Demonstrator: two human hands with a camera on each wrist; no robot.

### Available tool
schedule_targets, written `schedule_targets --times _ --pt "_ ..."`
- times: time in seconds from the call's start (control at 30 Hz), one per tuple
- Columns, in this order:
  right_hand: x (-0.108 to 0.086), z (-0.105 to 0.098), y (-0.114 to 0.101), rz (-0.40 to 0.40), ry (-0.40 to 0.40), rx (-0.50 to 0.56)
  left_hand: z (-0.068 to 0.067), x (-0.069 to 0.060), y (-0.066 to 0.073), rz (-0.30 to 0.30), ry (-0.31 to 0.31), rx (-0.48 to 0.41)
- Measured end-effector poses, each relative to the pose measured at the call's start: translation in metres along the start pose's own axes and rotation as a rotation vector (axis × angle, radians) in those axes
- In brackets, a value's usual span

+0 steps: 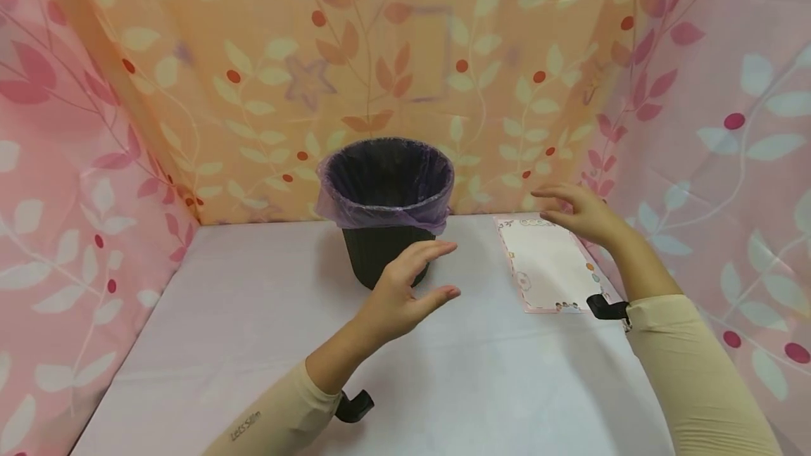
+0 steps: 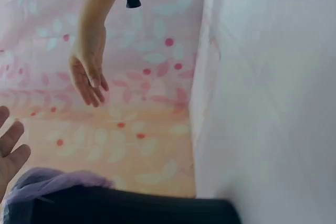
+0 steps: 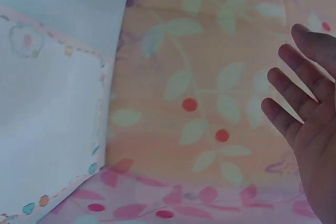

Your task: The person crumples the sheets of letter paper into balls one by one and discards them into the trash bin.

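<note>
A dark bin [image 1: 367, 248] lined with a purple plastic bag [image 1: 351, 210] stands upright at the back middle of the table. My left hand [image 1: 405, 290] is held in front of the bin, thumb and fingers apart, with nothing between them. Over the far edge of a decorated white sheet of paper [image 1: 548, 266] hovers my right hand [image 1: 579, 213], its fingers spread and holding nothing. In the right wrist view the same sheet [image 3: 47, 114] lies apart from the right hand [image 3: 310, 103]. The left wrist view shows the bin's dark side [image 2: 131, 205] below the left fingertips.
A white cloth covers the table [image 1: 253, 329]. Orange leaf-patterned fabric [image 1: 253, 90] hangs right behind the bin. Pink patterned fabric walls close in the left [image 1: 57, 231] and right [image 1: 747, 181] sides. A small black device is strapped to each wrist.
</note>
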State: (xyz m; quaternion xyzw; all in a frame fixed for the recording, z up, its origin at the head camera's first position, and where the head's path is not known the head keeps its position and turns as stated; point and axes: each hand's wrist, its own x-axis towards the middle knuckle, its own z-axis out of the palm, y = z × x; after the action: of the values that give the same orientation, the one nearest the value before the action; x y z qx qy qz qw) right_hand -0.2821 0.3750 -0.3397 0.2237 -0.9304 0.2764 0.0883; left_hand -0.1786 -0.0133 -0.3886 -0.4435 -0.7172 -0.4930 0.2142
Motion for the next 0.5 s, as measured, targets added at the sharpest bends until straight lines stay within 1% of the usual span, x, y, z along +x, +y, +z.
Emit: schedule_targets --times 0.13,0.27,0.33,0.5 --pt "-0.011 0.003 0.020 0.036 0.008 -0.014 0.019 -0.004 -0.005 -0.058 -0.057 0.005" --pt "-0.021 0.005 0.035 0.069 -0.010 -0.030 0.040 -0.007 -0.014 -0.106 -0.109 0.020" --pt "-0.025 0.007 0.040 0.092 -0.016 -0.025 0.050 -0.007 -0.019 -0.138 -0.133 0.025" --pt "-0.036 0.014 0.051 0.139 -0.027 0.029 0.074 -0.008 -0.033 -0.228 -0.181 0.050"
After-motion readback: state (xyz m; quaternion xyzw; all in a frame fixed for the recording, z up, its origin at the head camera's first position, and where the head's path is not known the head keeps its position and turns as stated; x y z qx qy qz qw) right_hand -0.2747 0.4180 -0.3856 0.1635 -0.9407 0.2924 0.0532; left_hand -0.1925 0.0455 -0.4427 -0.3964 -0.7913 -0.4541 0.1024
